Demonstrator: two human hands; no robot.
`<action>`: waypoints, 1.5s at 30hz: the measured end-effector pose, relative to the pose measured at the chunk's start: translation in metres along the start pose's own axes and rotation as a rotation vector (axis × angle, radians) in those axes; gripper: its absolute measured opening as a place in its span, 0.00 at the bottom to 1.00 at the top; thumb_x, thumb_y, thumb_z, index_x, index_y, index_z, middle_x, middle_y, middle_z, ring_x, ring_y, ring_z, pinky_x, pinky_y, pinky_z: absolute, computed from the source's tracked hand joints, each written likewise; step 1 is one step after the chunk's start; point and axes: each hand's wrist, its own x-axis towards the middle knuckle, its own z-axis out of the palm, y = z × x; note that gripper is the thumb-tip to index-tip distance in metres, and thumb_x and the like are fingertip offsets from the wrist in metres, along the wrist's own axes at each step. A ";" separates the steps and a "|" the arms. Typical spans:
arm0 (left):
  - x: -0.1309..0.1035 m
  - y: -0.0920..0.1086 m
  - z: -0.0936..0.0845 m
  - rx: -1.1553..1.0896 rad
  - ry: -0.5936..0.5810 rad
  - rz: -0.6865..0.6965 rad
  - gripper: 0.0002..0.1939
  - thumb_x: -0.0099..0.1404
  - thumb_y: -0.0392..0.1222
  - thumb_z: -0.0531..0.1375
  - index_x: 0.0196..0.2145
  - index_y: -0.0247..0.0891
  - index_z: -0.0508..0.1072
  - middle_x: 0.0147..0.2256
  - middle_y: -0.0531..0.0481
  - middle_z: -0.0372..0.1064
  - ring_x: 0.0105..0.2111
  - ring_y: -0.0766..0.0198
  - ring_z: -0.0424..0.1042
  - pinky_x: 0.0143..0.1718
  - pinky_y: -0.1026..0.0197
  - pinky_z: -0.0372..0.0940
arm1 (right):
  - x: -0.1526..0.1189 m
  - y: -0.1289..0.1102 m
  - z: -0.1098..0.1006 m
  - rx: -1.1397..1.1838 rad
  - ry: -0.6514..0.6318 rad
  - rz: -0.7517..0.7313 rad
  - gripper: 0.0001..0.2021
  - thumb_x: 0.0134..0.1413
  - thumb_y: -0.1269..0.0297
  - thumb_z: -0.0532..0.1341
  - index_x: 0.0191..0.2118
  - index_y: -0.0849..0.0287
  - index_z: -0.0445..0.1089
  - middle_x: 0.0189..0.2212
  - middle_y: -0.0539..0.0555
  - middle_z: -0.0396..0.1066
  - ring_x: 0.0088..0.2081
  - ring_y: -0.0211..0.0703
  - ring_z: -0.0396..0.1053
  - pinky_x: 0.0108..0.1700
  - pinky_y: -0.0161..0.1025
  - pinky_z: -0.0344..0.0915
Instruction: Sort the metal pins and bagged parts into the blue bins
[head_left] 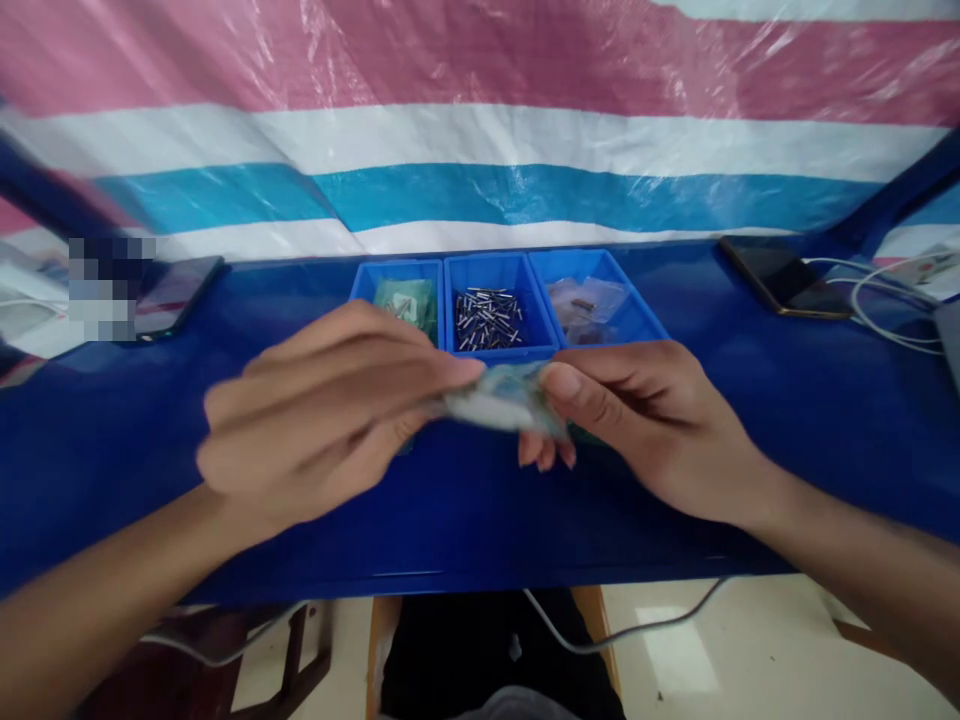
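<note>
Between my two hands is a small clear plastic bag (499,400), blurred, with greenish edges and something pale that I cannot make out. My left hand (322,405) pinches its left end, the fingers smeared a little by motion. At its right end my right hand (645,420) grips it between thumb and fingers. Just beyond stand three blue bins. The left bin (360,285) holds green-edged plastic bags (409,300). Many short metal pins (487,318) lie in the middle bin (487,265). Clear bags (589,300) with small dark parts are in the right bin (637,310).
The bins stand on a blue table (465,530) before a striped plastic sheet (480,140). A dark phone (780,275) with white cables (862,290) lies at right; another phone-like device (180,295) at left. A grey cable (600,645) hangs below the front edge.
</note>
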 end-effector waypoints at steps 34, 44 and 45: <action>-0.003 -0.010 0.003 0.216 -0.089 0.356 0.11 0.74 0.38 0.65 0.49 0.53 0.83 0.42 0.52 0.84 0.39 0.53 0.84 0.36 0.48 0.83 | -0.003 -0.006 -0.002 0.309 0.078 0.033 0.11 0.74 0.58 0.64 0.49 0.56 0.82 0.39 0.52 0.86 0.36 0.44 0.86 0.37 0.39 0.85; 0.008 -0.003 0.005 -0.543 -0.196 -0.462 0.08 0.69 0.48 0.73 0.36 0.42 0.83 0.30 0.49 0.82 0.22 0.62 0.79 0.22 0.63 0.76 | -0.009 0.002 -0.004 -0.773 0.283 -0.505 0.29 0.65 0.76 0.67 0.66 0.41 0.73 0.64 0.51 0.76 0.58 0.51 0.79 0.52 0.48 0.83; 0.009 -0.002 0.005 -0.597 -0.250 -0.519 0.10 0.68 0.50 0.74 0.35 0.42 0.83 0.30 0.48 0.82 0.22 0.60 0.79 0.22 0.62 0.77 | -0.009 -0.001 -0.002 -0.788 0.309 -0.506 0.23 0.65 0.74 0.68 0.61 0.42 0.77 0.64 0.53 0.75 0.58 0.53 0.79 0.50 0.49 0.83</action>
